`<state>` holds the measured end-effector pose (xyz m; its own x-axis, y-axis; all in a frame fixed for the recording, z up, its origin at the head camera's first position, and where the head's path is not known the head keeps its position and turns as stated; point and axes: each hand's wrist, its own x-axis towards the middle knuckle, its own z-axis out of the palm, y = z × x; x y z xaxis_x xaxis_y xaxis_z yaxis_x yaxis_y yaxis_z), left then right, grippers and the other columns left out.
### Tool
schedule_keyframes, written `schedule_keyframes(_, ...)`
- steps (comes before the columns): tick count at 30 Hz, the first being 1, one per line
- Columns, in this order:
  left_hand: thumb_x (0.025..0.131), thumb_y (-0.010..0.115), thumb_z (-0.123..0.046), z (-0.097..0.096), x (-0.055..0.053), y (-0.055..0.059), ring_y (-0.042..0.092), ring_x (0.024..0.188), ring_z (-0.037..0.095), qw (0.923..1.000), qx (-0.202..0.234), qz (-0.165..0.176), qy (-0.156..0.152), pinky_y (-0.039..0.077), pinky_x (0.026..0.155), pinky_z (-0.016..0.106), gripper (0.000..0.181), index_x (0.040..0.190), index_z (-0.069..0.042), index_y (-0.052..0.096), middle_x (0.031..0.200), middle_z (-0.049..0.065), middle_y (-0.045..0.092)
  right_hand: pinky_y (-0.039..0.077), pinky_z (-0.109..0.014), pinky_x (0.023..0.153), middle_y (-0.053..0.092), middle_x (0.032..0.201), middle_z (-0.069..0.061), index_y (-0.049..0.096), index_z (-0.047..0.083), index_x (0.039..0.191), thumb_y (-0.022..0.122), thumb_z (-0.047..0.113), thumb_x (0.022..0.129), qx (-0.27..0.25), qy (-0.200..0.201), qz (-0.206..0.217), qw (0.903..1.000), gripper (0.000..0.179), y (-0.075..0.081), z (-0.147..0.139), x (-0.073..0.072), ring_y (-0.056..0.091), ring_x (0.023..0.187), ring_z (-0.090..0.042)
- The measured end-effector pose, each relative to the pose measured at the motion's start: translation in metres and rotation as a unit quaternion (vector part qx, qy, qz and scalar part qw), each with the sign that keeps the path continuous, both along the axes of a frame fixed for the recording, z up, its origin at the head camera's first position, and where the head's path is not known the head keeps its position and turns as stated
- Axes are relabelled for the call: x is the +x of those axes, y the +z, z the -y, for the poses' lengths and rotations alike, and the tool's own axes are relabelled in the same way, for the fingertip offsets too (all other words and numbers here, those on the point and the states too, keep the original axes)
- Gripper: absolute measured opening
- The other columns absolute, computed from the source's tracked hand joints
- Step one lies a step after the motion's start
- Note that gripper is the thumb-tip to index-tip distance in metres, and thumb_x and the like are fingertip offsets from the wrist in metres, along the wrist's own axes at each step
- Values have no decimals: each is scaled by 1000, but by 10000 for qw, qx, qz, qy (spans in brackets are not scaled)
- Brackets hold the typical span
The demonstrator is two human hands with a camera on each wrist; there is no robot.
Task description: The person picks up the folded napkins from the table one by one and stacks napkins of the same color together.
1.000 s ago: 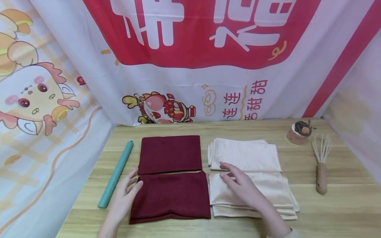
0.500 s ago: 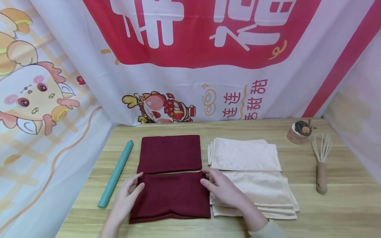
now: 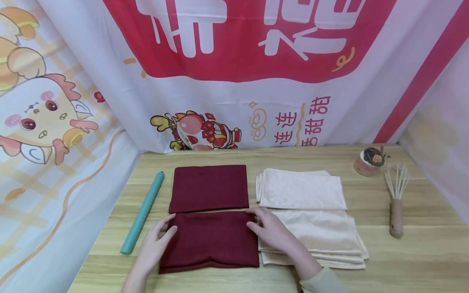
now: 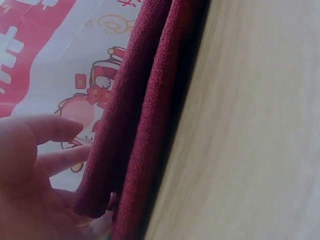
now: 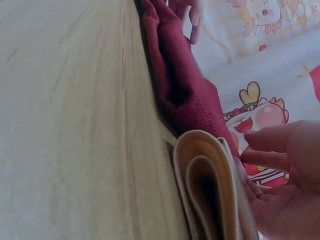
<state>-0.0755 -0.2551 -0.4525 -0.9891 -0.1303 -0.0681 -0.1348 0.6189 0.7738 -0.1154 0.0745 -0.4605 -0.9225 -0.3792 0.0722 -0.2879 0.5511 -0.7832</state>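
Observation:
Two folded maroon cloths lie one behind the other: the back cloth (image 3: pixel 210 187) and the front cloth (image 3: pixel 212 242). My left hand (image 3: pixel 155 244) is at the front cloth's left edge, fingertips near its upper left corner. In the left wrist view its thumb stands apart from the fold (image 4: pixel 145 115), and some fingertips are hidden behind the fabric. At the upper right corner of the same cloth is my right hand (image 3: pixel 272 230), fingers loosely extended. Its forearm passes over the front cream cloth (image 3: pixel 322 232). Another cream cloth (image 3: pixel 302 189) lies behind that one.
A teal rod (image 3: pixel 143 213) lies left of the maroon cloths. Toward the right side are a whisk (image 3: pixel 396 203) with a wooden handle and a small cake-like cup (image 3: pixel 368 162). Printed fabric (image 3: pixel 234 93) hangs behind the wooden table (image 3: pixel 421 260).
My right hand has moved left, from above the cream cloths to the front maroon cloth's upper right corner. The left hand has barely shifted, and the cloths stay in place.

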Motion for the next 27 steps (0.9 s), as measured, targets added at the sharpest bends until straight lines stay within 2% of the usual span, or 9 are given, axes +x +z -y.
schedule_keyframes(9,94,60,-19,0,-3,-2,52,105,26,9993,-185,-236,-235,45,89,40,38,131,-10,58,122,18,53,44,-25,65,52,110,-14,61,7,118,71,1,80,208,-43,-257,9994,40,-11,4,-6,49,71,-9)
schedule_keyframes(11,94,61,-20,0,-4,-4,52,104,26,9991,-210,-238,-280,46,88,38,36,129,-12,60,121,17,53,44,-26,64,53,107,-12,60,9,118,70,0,80,240,-11,-259,9994,40,-12,5,-6,49,71,-10)
schedule_keyframes(16,94,60,-20,2,-6,-10,50,116,27,9988,72,-160,-454,42,93,37,32,125,-13,62,130,14,54,42,-27,62,51,91,-4,62,14,117,68,-1,81,268,170,-245,9992,39,-11,6,-7,46,70,-11)
schedule_keyframes(20,94,60,-21,3,-7,-13,49,119,23,9987,172,-107,-477,39,95,36,30,124,-15,63,132,10,55,40,-27,64,51,86,-1,65,16,113,65,-4,82,176,406,-341,9984,37,-10,4,-6,45,71,-10)
schedule_keyframes(22,94,60,-22,3,-6,-12,49,118,22,9988,205,-74,-449,39,94,35,30,124,-16,63,132,10,55,41,-28,67,53,89,-1,68,16,111,64,-5,83,90,513,-334,9981,36,-10,3,-7,46,74,-12)
schedule_keyframes(27,94,62,-25,3,-6,-11,47,120,21,9989,237,-43,-413,38,95,31,31,124,-18,63,132,9,55,46,-38,83,58,108,-8,74,16,107,60,-8,85,-92,722,-204,9971,35,-12,1,-8,55,99,-22)
